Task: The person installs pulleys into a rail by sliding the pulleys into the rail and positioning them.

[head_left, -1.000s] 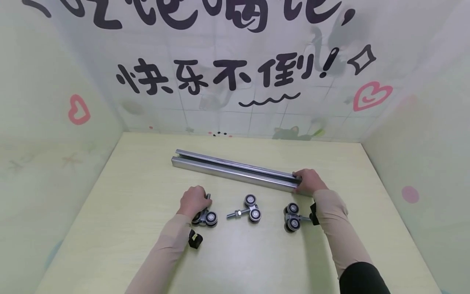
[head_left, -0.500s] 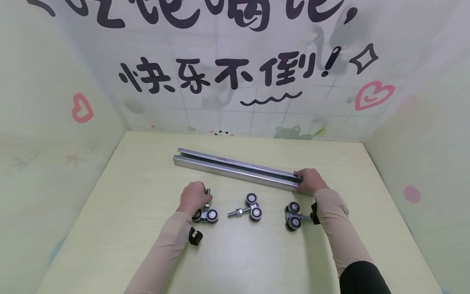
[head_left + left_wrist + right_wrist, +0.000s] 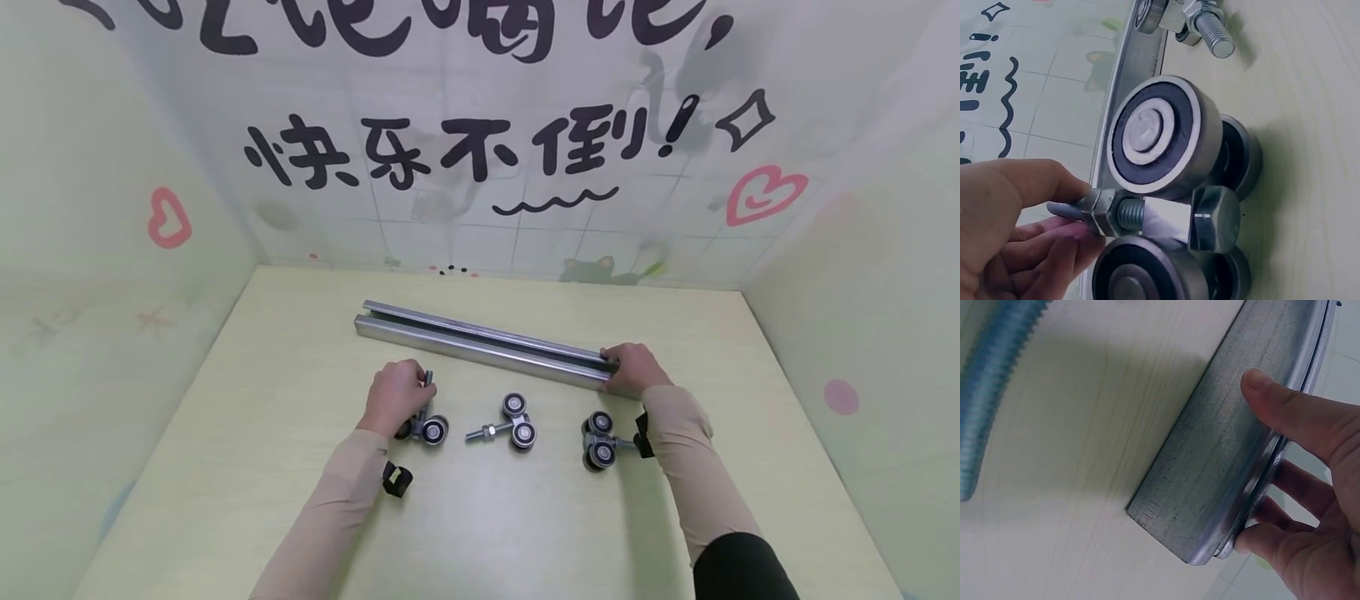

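A long grey metal track rail point(image 3: 480, 350) lies slantwise across the pale yellow table point(image 3: 262, 467). My right hand point(image 3: 617, 371) grips its right end; in the right wrist view the thumb point(image 3: 1291, 419) lies on the rail's point(image 3: 1222, 456) side face and the fingers point(image 3: 1272, 544) curl under it. My left hand point(image 3: 414, 393) pinches the threaded bolt point(image 3: 1107, 212) of the left wheeled roller trolley point(image 3: 431, 429), whose black-and-steel wheels point(image 3: 1160, 134) fill the left wrist view. Two more roller trolleys lie loose: a middle one point(image 3: 510, 423) and a right one point(image 3: 597, 442) beside my right wrist.
Walls covered with printed lettering and hearts close in the table at the back and on both sides. The table's front half is bare wood. A threaded bolt point(image 3: 988, 387) lies left of the rail's end in the right wrist view.
My left hand has shifted slightly away from me, toward the rail, with the left roller trolley in its grip. The right hand and the rail have stayed put.
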Action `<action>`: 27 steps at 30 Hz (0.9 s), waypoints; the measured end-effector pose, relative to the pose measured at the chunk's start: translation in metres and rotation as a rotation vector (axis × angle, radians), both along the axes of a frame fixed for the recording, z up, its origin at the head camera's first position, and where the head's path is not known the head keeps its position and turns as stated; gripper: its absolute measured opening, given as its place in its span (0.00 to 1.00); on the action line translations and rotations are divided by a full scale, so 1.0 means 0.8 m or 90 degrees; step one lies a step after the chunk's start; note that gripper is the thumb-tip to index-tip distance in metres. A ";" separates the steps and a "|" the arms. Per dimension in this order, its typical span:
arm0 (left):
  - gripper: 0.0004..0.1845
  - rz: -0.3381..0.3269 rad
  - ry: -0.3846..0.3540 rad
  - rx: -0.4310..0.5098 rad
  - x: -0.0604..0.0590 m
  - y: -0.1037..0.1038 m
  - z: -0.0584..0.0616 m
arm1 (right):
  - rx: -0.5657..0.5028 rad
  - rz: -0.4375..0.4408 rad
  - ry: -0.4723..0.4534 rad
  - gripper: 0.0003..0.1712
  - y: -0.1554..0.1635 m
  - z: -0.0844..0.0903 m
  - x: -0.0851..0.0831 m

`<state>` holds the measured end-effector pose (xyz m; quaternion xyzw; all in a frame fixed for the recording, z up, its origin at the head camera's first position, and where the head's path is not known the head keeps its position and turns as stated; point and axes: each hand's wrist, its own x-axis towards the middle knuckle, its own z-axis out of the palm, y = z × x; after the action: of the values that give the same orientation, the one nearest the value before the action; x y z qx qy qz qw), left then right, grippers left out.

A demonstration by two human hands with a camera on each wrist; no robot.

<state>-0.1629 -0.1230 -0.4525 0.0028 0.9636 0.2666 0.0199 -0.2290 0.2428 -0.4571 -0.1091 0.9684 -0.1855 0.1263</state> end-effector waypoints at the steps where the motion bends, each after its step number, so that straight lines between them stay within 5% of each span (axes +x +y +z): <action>1: 0.08 -0.003 0.011 0.004 0.000 -0.001 0.000 | 0.000 -0.001 0.000 0.37 0.000 0.000 0.000; 27: 0.07 -0.015 0.137 0.076 0.010 -0.002 -0.006 | -0.006 0.002 0.001 0.37 -0.001 0.000 0.002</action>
<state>-0.1550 -0.1242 -0.4576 0.0437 0.9426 0.3211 -0.0808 -0.2276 0.2420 -0.4572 -0.1115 0.9673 -0.1901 0.1253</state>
